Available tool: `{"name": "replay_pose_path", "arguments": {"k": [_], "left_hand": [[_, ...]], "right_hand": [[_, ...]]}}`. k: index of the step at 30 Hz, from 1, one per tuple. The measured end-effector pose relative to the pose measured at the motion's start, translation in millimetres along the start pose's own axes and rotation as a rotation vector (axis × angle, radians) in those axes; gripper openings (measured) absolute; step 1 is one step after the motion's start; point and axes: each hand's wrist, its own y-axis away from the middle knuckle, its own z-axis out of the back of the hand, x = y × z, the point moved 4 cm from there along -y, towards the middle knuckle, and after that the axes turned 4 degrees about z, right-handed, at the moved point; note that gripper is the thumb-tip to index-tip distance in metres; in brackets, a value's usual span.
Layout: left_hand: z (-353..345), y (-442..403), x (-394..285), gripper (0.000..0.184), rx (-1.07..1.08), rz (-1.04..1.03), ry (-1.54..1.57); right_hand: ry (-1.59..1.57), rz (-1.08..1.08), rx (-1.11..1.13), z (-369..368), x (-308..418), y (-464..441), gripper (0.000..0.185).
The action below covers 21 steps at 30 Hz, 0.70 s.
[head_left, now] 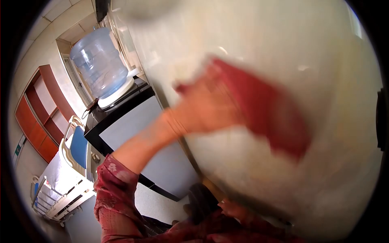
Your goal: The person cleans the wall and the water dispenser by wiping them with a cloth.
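My left hand (210, 107) reaches out from a red patterned sleeve (117, 178) and is closed on a dark red cloth (263, 109). Both hand and cloth are smeared by motion. The cloth lies over or close against a glossy cream wall (324, 182), its loose part hanging to the right of the fingers. Low in the view, near my body, part of my right hand (235, 210) shows; its fingers are too small and blurred to read.
A water dispenser (150, 133) with a blue bottle (99, 62) stands left of the wall. Farther left are a hospital bed (67, 170) with side rails and a red-brown cabinet (40, 125). A dark object (381, 119) is at the right edge.
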Motion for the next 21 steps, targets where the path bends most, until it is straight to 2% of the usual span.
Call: {"name": "replay_pose_path", "arguments": {"k": [1,2,3,4,5,6,8,9,10,13,14,15,16,17,18,19,21], "left_hand": [[12.8,12.4,29.7,0.044,-0.004,0.136,-0.245],[28.4,6.3,51.0,0.039,-0.182,0.345,-0.146],[39.3,4.9,69.9,0.034,-0.358,0.558,-0.042],[34.4,25.2,95.2,0.045,-0.411,0.817,0.136],[25.1,46.9,109.2,0.057,-0.454,1.078,0.318],[18.2,47.7,96.9,0.057,-0.440,1.096,0.340],[8.2,35.9,59.5,0.058,-0.507,1.004,0.243],[-5.3,35.0,37.9,0.042,-0.599,0.794,0.114],[-17.4,34.8,7.3,0.042,-0.577,0.772,0.075],[-55.8,35.6,-101.7,0.044,-0.273,0.678,0.289],[-83.1,40.7,-133.5,0.042,-0.311,0.643,0.454],[-109.1,50.2,-164.7,0.040,-0.350,0.604,0.618],[-137.1,62.2,-200.6,0.037,0.001,0.569,0.805],[-156.5,73.3,-237.1,0.034,0.359,0.505,0.972],[-145.1,71.4,-260.3,0.033,0.148,0.182,0.355],[-146.8,70.9,-269.1,0.033,0.137,0.178,0.380],[-149.8,72.4,-292.2,0.034,0.224,-0.142,0.170]], "right_hand": [[-0.026,0.067,-0.142,-1.9,1.4,3.6,0.052],[-0.037,0.051,-0.139,-7.5,0.1,6.3,0.052],[-0.237,-0.015,-0.136,-5.0,-1.6,5.8,0.052],[-0.438,-0.084,-0.135,-2.3,-3.0,5.5,0.051],[-0.453,-0.106,-0.132,-1.3,-2.9,5.8,0.051],[-0.415,-0.063,-0.175,1.8,-0.2,5.7,0.051],[-0.386,-0.044,-0.221,4.9,2.4,5.0,0.050],[-0.240,-0.134,-0.048,-1.7,0.6,-0.2,0.049],[-0.097,-0.223,0.130,-2.1,3.3,-5.4,0.048],[-0.097,-0.237,0.175,33.9,23.3,-16.4,0.047],[-0.109,-0.266,0.174,28.9,20.6,-11.9,0.047],[-0.163,-0.185,-0.015,25.4,16.3,-6.9,0.047],[-0.203,-0.104,-0.208,29.1,15.5,-0.3,0.046],[-0.214,-0.101,-0.246,31.0,16.3,1.3,0.046],[-0.196,-0.144,-0.201,36.5,19.9,-0.2,0.046],[-0.180,-0.192,-0.144,41.7,21.9,-1.5,0.046],[-0.155,-0.268,-0.045,49.1,27.2,-5.4,0.046]]}}
